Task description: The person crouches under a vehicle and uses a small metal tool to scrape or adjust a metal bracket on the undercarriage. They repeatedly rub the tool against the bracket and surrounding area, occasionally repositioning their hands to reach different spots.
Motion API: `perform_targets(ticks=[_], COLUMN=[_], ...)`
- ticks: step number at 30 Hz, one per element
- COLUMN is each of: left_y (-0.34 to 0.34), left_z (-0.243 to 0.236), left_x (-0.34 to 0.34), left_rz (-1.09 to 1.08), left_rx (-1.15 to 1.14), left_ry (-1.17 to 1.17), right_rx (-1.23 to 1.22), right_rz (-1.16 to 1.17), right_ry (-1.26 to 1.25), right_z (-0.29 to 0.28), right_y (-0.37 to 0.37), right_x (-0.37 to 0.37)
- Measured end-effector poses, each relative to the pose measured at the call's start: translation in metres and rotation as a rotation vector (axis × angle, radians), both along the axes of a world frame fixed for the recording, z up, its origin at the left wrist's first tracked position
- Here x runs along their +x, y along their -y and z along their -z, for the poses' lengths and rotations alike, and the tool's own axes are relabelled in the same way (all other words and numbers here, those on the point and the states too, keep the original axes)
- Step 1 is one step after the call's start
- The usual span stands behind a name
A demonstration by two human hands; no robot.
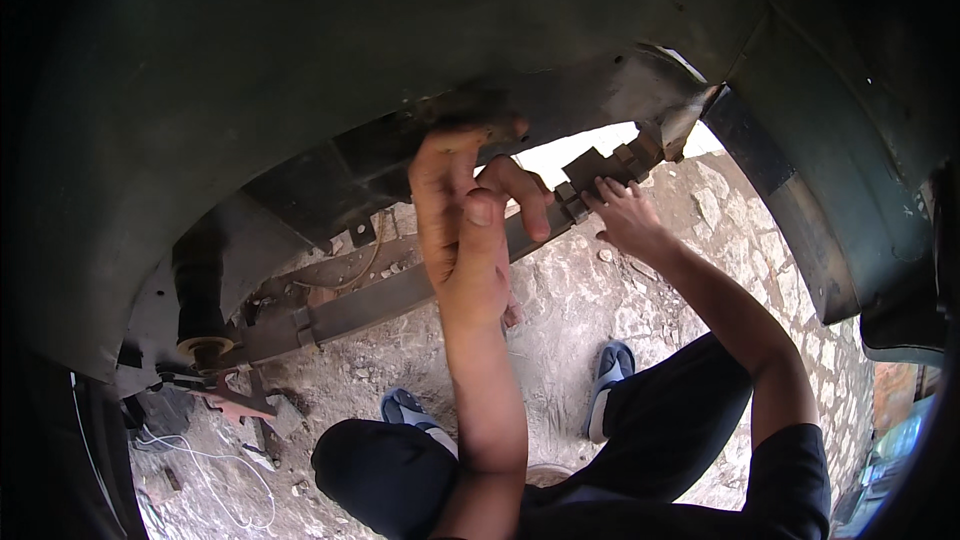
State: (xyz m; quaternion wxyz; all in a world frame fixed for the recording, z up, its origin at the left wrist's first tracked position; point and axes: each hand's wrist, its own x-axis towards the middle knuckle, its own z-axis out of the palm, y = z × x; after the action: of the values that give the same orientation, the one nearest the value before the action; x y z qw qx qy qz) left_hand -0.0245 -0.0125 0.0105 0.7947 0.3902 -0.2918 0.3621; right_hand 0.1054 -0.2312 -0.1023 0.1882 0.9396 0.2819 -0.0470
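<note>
The right hand [630, 222] is resting its loosely spread fingertips on a dark block [590, 170] near the upper-right end of a long metal bar [365, 297]. The bar is running slantwise beneath a dark green vehicle panel [300, 70]. The left hand [468, 210] is standing upright in front of the bar, its fingers bending near the panel's lower edge; whether it is holding anything, I cannot tell. A black cylinder [200, 285] is hanging near the bar's lower-left end. Blue sandals [613, 365] are standing on rough ground [550, 340] below.
</note>
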Motion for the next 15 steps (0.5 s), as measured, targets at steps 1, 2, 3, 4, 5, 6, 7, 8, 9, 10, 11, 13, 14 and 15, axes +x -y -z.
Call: perform_targets(ticks=[1, 2, 3, 4, 5, 6, 7, 8, 9, 10, 11, 13, 14, 15], left_y=[0.003, 0.005, 0.006, 0.005, 0.005, 0.005, 0.004, 0.003, 0.004, 0.004, 0.004, 0.005, 0.004, 0.003], left_z=[0.0, 0.0, 0.0, 0.001, 0.002, 0.002, 0.002, 0.001, 0.0, 0.0, 0.0, 0.001, 0.002, 0.002], left_x=[0.001, 0.001, 0.002, 0.002, 0.001, 0.0, -0.001, -0.002, -0.002, -0.002, -0.001, 0.0, 0.0, 0.0], left_rz=[0.017, 0.03, 0.044, 0.036, 0.032, 0.028, 0.028, 0.027, 0.027, 0.029, 0.031, 0.025, 0.017, 0.008], left_rx=[-0.008, -0.014, -0.02, -0.016, -0.021, -0.026, -0.03, -0.033, -0.037, -0.034, -0.032, -0.02, -0.011, -0.002], left_ry=[0.004, 0.005, 0.007, 0.0, 0.001, 0.001, -0.003, -0.007, -0.011, -0.008, -0.006, -0.002, -0.001, 0.001], right_rx=[-0.011, -0.021, -0.053, -0.042, -0.04, -0.039, 0.036, 0.044, 0.052, 0.072, 0.018, -0.033, -0.054, 0.029], right_rz=[-0.005, -0.015, -0.005, -0.001, 0.006, 0.014, -0.006, -0.028, -0.051, -0.076, -0.106, -0.038, -0.01, -0.029], right_ry=[0.052, 0.101, 0.14, 0.094, 0.056, 0.018, -0.008, 0.033, 0.074, 0.107, 0.182, 0.102, 0.06, 0.031], right_z=[0.003, 0.006, 0.013, 0.017, 0.019, 0.018, 0.014, 0.01, 0.008, 0.011, 0.014, 0.014, 0.012, 0.019], right_y=[0.014, 0.02, 0.02, 0.012, 0.003, -0.003, -0.001, 0.005, 0.012, 0.014, 0.015, 0.007, -0.001, 0.0], right_x=[0.007, 0.011, 0.013, 0.011, 0.005, 0.001, 0.002, 0.007, 0.014, 0.018, 0.02, 0.009, 0.002, 0.003])
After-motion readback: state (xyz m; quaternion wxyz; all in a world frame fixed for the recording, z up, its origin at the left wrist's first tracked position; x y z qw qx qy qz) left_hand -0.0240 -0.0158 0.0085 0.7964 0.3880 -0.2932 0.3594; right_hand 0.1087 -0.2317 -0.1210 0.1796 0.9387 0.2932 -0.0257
